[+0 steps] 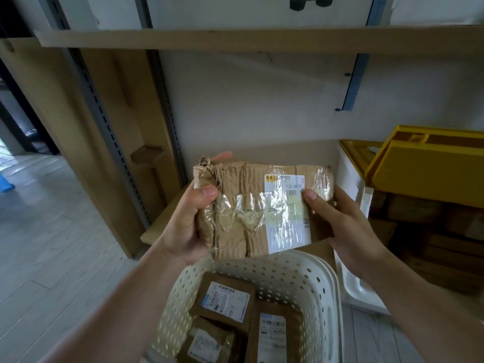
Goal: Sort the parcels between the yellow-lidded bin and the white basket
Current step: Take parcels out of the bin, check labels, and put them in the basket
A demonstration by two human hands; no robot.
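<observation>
I hold a crumpled brown cardboard parcel (243, 213), wrapped in clear tape and bearing a white label, up in front of me above the white basket (309, 279). My left hand (188, 221) grips its left edge, thumb on the front. My right hand (343, 221) grips its right edge, thumb on the label. The perforated white basket below holds three brown labelled parcels (225, 299). At the right stands the bin with its yellow lid (424, 169) raised open; brown parcels (419, 213) show inside it.
A wooden shelf board (235, 39) runs overhead, with a wooden side panel (78, 127) and metal rails at the left. A low wooden ledge (162, 224) lies behind the basket. Pale plank floor (52, 231) spreads to the left.
</observation>
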